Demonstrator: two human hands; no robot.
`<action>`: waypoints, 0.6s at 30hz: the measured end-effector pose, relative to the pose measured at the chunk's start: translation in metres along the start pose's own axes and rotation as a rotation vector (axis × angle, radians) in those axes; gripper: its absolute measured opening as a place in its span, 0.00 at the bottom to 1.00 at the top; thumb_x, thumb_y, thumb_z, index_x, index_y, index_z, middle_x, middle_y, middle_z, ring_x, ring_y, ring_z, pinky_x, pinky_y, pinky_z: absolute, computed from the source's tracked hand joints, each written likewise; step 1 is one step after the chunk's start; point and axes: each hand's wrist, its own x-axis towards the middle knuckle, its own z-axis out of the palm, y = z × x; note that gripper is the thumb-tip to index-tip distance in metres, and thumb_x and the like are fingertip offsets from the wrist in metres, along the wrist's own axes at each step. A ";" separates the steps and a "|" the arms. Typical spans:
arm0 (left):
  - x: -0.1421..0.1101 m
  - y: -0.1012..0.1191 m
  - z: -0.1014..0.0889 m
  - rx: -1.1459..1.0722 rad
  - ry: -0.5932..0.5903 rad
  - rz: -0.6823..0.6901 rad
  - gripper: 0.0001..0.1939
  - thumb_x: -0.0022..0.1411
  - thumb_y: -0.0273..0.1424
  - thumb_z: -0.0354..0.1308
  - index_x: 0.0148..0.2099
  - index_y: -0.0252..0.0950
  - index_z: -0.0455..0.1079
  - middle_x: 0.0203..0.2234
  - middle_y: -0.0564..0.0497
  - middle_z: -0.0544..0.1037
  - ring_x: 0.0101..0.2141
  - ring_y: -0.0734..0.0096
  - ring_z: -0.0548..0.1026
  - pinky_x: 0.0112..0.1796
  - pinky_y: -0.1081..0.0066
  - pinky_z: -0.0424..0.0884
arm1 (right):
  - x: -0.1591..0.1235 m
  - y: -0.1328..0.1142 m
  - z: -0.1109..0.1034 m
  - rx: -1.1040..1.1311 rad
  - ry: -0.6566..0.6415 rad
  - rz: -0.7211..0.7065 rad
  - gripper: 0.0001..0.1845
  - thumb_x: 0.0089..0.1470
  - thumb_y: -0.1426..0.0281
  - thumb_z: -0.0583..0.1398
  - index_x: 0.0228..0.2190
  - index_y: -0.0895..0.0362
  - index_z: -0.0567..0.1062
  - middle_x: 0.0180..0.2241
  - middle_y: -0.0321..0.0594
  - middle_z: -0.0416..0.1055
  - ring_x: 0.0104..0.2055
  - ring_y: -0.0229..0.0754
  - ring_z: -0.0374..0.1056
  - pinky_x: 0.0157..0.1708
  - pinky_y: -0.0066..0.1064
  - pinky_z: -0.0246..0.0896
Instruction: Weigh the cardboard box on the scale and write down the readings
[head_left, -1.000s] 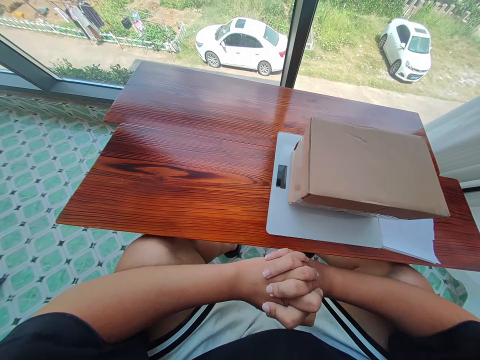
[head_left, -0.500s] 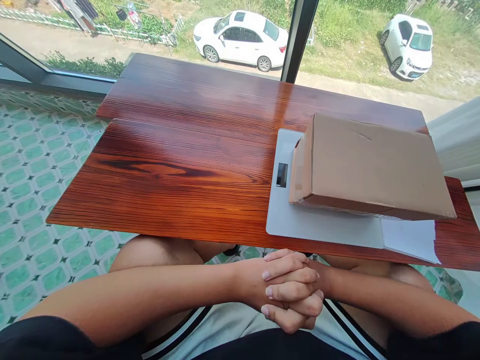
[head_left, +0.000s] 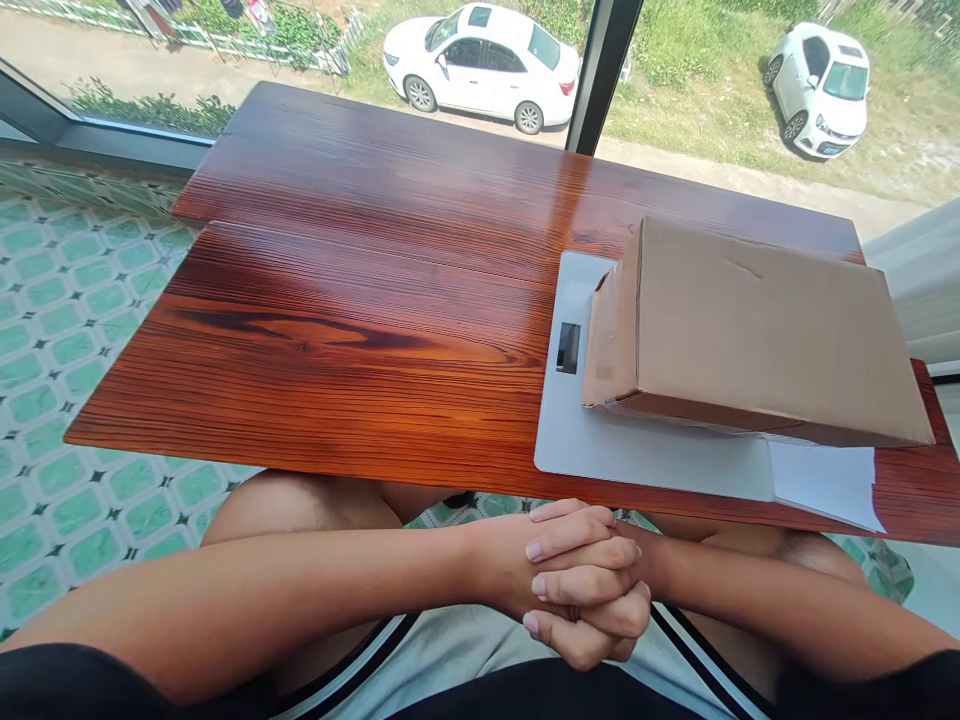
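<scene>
My left hand [head_left: 496, 572] and my right hand [head_left: 594, 578] are clasped together over my lap, fingers interlaced and closed, with nothing between them. They rest just below the near edge of the red-brown wooden table [head_left: 352, 310] without touching it. On the right of the table a closed brown cardboard box [head_left: 757, 320] lies on a flat grey scale [head_left: 600, 455]. The scale's small dark display [head_left: 568, 348] shows just left of the box. The box and scale are the things nearest my hands.
A white sheet of paper [head_left: 825, 482] lies by the scale at the table's right front. Green patterned floor tiles [head_left: 67, 330] spread to the left. Beyond the window post [head_left: 600, 70] two white cars [head_left: 484, 62] are parked outside.
My hands stay clasped in the same place. The view has tipped slightly, so the table and box sit a little differently in the picture.
</scene>
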 end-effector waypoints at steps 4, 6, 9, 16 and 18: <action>-0.027 0.061 -0.026 -0.005 0.074 -0.523 0.22 0.69 0.50 0.50 0.34 0.47 0.79 0.12 0.64 0.45 0.10 0.86 0.33 0.08 0.83 0.47 | -0.002 0.001 -0.003 -0.035 -0.039 -0.038 0.24 0.62 0.64 0.53 0.59 0.49 0.68 0.48 0.56 0.70 0.52 0.67 0.68 0.48 0.59 0.68; -0.028 0.072 -0.025 -0.002 0.065 -0.611 0.21 0.68 0.51 0.52 0.32 0.46 0.78 0.12 0.63 0.46 0.10 0.87 0.32 0.09 0.84 0.47 | -0.002 0.000 -0.003 -0.010 -0.021 -0.007 0.23 0.62 0.64 0.51 0.58 0.49 0.67 0.48 0.55 0.70 0.52 0.66 0.68 0.48 0.60 0.68; -0.023 0.071 -0.018 0.009 0.057 -0.644 0.22 0.67 0.53 0.52 0.31 0.46 0.78 0.12 0.64 0.44 0.10 0.87 0.32 0.08 0.83 0.47 | -0.003 0.002 -0.005 0.034 -0.058 -0.001 0.24 0.62 0.63 0.52 0.58 0.50 0.64 0.48 0.56 0.69 0.53 0.67 0.68 0.49 0.60 0.67; -0.020 0.048 -0.023 0.001 -0.085 -0.337 0.24 0.72 0.48 0.44 0.36 0.49 0.80 0.11 0.63 0.43 0.08 0.81 0.42 0.14 0.80 0.63 | -0.003 0.004 -0.003 0.035 -0.060 -0.024 0.26 0.59 0.65 0.57 0.58 0.52 0.63 0.48 0.59 0.67 0.53 0.67 0.68 0.49 0.60 0.69; -0.016 0.043 -0.022 -0.021 -0.164 -0.329 0.24 0.72 0.48 0.43 0.36 0.48 0.79 0.10 0.62 0.42 0.08 0.79 0.45 0.14 0.80 0.63 | -0.002 0.001 0.001 0.023 0.029 0.015 0.22 0.60 0.65 0.56 0.55 0.51 0.64 0.46 0.57 0.69 0.50 0.66 0.70 0.47 0.60 0.70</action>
